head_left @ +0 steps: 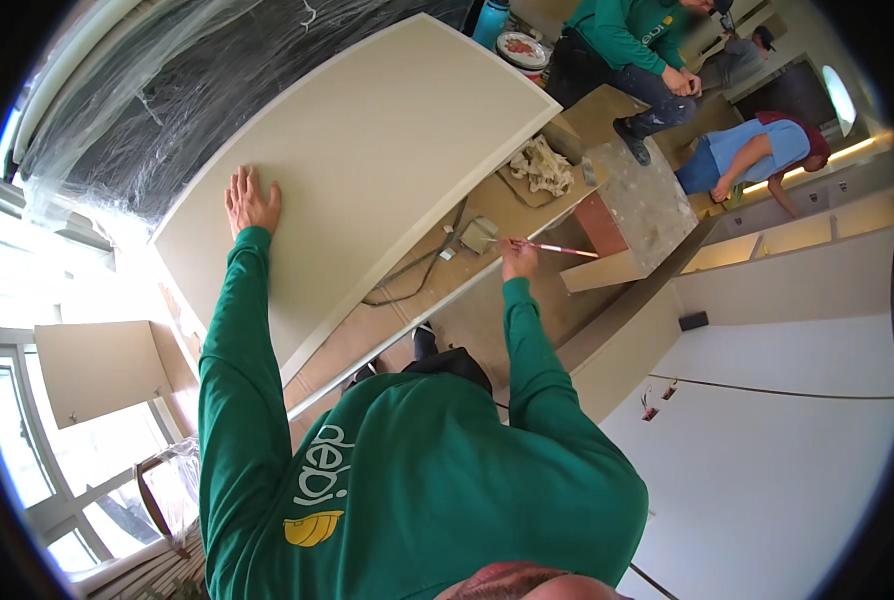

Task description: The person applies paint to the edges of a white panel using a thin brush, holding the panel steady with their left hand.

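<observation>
My left hand (251, 200) lay flat, fingers spread and released, pressed on the large pale board (367, 160), near its left edge. The board leaned tilted over a cardboard-covered desk (487, 205). My right hand (517, 258) was clenched around a thin pink pencil (557, 248), its length pointing right, just beside the board's lower edge. A dark cable (417, 275) ran under the board, and a crumpled rag (542, 165) sat on the cardboard beyond. Other people (627, 45) worked well apart
</observation>
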A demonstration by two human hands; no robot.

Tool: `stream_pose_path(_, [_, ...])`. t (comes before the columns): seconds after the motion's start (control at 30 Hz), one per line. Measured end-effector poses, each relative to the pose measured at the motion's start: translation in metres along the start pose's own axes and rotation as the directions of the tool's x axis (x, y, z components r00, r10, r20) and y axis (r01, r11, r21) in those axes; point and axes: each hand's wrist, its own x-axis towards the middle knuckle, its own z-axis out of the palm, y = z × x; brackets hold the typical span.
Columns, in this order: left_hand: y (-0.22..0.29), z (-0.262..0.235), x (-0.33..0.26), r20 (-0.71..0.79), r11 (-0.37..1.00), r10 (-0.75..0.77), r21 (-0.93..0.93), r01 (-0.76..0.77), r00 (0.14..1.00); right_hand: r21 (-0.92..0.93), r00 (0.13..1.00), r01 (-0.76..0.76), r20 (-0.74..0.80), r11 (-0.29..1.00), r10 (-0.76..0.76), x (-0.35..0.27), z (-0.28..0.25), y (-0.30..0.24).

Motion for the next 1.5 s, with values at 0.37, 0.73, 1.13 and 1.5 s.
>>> stream_pose_path(0.37, [0.005,-0.004,0.002,0.019,1.0,0.009,0.028,-0.01,1.0,-0.28,0.987,0.139,0.12,0.95,-0.109,0.037,0.015,0.028])
stream_pose_path(0.73, [0.004,-0.006,-0.004,0.03,1.0,0.01,0.016,-0.01,0.999,-0.43,0.986,0.128,0.156,0.894,-0.067,0.028,-0.001,-0.017])
stream_pose_path(1.13, [-0.009,-0.015,-0.007,0.11,0.99,0.101,-0.111,-0.089,0.989,0.577,0.936,-0.327,0.086,0.749,0.342,-0.099,0.01,-0.105])
stream_pose_path(1.5, [-0.052,-0.027,-0.049,0.097,0.871,0.469,-0.215,-0.442,0.878,0.43,0.924,-0.317,0.342,0.845,0.173,-0.298,0.099,-0.232])
